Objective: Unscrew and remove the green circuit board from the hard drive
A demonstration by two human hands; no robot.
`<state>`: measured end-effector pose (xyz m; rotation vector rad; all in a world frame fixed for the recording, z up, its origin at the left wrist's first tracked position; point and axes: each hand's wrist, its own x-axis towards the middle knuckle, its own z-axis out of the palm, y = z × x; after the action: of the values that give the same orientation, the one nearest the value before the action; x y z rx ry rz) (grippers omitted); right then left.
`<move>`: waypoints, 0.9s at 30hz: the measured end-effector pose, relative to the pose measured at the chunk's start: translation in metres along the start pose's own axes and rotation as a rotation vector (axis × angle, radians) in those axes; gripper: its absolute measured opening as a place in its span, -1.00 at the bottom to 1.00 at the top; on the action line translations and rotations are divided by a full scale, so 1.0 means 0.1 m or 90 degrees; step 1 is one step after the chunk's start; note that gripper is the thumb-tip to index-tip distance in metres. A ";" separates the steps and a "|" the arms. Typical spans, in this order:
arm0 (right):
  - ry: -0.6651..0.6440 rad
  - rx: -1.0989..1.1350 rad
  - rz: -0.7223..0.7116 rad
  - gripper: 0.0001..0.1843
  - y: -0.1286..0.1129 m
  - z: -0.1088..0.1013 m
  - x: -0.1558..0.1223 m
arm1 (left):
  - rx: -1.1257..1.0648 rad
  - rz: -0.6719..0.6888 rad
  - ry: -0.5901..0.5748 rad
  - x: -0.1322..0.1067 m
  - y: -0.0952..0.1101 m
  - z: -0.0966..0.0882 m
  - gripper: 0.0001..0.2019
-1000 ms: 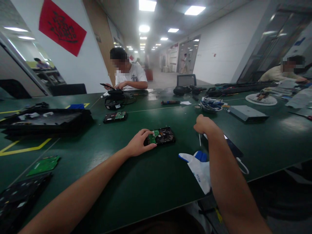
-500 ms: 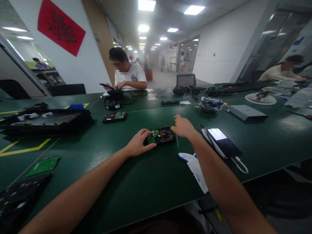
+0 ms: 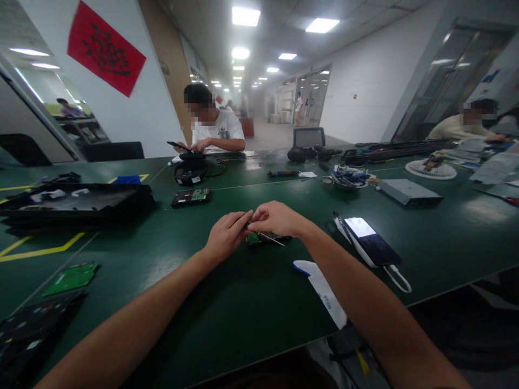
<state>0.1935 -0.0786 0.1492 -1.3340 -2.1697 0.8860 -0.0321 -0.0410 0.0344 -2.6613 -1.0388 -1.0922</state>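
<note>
A hard drive (image 3: 255, 241) with a green circuit board lies on the green table, partly hidden beneath my hands. Above it, my right hand (image 3: 275, 219) is closed on a screwdriver (image 3: 272, 239), whose thin metal shaft slants down to the right. My left hand (image 3: 227, 235) meets the right at the handle end, its fingers closed together there; the fingers cover most of the handle. Further back on the left lies a second hard drive (image 3: 191, 197). A white and blue packet (image 3: 324, 289) rests near my right forearm.
On the right are a phone (image 3: 373, 240) with a white cable, a grey metal box (image 3: 410, 191) and a bowl of cables (image 3: 349, 177). A black tray (image 3: 77, 202) and a green circuit board (image 3: 72, 278) are left. A person (image 3: 217, 127) sits across the table.
My right hand has moved left with the screwdriver, from the drive's right end to my left hand. My left hand has come off the drive, and the shaft now slants.
</note>
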 end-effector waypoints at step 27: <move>0.203 -0.285 0.591 -0.33 1.47 -0.95 -1.78 | -0.072 -0.169 0.076 -0.02 -0.13 0.08 -0.68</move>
<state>0.4243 -0.1626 0.1034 -2.5866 -1.4950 0.3978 -0.0364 -0.0295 0.0248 -2.5547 -1.3748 -1.3764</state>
